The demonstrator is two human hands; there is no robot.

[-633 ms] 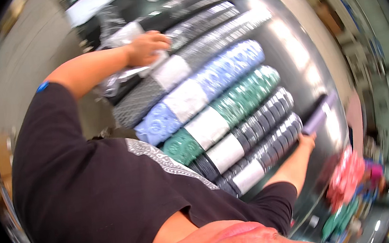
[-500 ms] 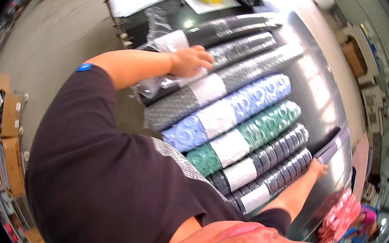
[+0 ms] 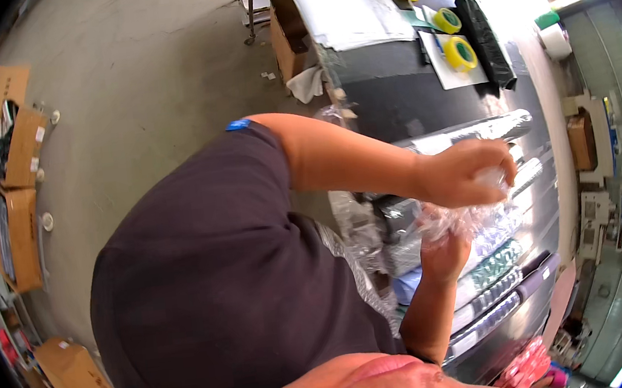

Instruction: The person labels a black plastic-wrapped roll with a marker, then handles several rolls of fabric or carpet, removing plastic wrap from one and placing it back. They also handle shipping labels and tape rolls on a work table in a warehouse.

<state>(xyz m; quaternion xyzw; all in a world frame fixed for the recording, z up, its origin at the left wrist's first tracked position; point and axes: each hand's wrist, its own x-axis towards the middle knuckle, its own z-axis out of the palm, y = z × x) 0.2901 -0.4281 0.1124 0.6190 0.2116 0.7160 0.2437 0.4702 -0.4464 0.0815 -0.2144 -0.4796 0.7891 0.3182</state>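
On the black tabletop, patterned rolls with white labels lie side by side; left hand and right hand both clutch crinkled clear wrap above them.

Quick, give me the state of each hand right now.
Left hand: closed, gripping the clear plastic wrap.
Right hand: at the same wrap from below; grip cannot be told.

Rolls of patterned mats lie side by side on the table, tape rolls and paper sheets at its far end, cardboard boxes on the floor off left.
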